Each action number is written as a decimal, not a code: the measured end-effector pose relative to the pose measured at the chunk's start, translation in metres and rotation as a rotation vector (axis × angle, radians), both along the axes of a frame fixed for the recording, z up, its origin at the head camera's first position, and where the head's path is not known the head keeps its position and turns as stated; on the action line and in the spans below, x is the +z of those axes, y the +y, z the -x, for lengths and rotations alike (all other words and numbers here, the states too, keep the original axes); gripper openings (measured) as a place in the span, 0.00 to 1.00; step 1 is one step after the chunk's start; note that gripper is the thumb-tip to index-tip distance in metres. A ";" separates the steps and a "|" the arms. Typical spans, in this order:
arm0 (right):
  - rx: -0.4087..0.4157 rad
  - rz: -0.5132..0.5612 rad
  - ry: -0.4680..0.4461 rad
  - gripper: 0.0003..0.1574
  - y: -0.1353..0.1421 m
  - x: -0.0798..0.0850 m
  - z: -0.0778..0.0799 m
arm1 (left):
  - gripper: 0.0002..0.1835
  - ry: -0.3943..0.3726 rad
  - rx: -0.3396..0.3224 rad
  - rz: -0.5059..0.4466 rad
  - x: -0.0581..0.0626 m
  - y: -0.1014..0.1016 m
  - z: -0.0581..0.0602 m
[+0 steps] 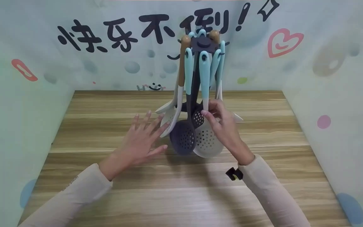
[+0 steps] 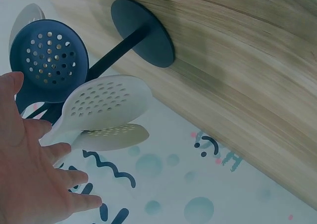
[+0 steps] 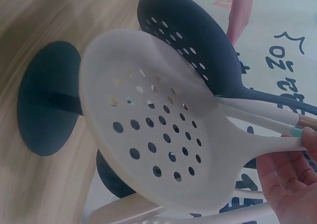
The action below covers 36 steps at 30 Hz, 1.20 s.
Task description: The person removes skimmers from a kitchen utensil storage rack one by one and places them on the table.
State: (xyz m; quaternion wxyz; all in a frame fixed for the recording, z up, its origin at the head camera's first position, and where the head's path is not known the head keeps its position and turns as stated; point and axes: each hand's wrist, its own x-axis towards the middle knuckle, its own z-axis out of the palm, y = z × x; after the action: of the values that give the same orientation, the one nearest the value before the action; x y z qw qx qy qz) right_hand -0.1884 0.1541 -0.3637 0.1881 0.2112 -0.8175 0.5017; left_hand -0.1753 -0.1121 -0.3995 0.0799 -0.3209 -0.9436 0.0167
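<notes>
A dark rotating utensil stand (image 1: 204, 44) holds several hanging kitchen utensils with light blue or brown handles. My right hand (image 1: 227, 129) pinches the white skimmer (image 1: 208, 145) at its neck, just below the light blue handle, whose top is at a hook. Beside it hangs a dark skimmer (image 1: 181, 140). My left hand (image 1: 137, 142) has its fingers spread and straight at the left of the stand, beside a white utensil with a brown handle (image 1: 181, 72); contact is unclear. In the left wrist view, a white perforated spoon (image 2: 106, 102) lies just beyond the fingertips.
The stand's round dark base (image 2: 143, 33) rests on the wood-grain table (image 1: 181, 195). A pale printed backdrop (image 1: 106, 69) with black characters rises behind and at both sides. A small black piece (image 1: 234, 173) shows at the right sleeve cuff.
</notes>
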 end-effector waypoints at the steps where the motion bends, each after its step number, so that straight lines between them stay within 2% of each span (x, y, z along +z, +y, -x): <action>1: 0.002 0.002 -0.002 0.13 0.000 0.000 0.000 | 0.36 -0.005 0.000 0.001 0.000 0.000 0.000; 14: -0.002 -0.015 0.026 0.14 0.002 0.003 -0.002 | 0.36 -0.045 0.014 0.004 0.001 0.000 -0.001; 29: -0.009 -0.012 0.033 0.13 0.003 0.005 -0.003 | 0.36 -0.003 0.008 -0.005 0.001 -0.002 0.003; 36: 0.004 -0.014 0.024 0.12 0.005 0.008 -0.004 | 0.36 -0.060 0.023 -0.027 0.001 -0.003 0.004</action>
State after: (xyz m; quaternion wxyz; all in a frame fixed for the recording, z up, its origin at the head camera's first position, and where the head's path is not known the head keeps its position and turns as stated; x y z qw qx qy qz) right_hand -0.1841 0.1595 -0.3558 0.1955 0.2202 -0.8182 0.4938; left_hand -0.1796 -0.1154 -0.3985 0.0557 -0.3095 -0.9493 -0.0047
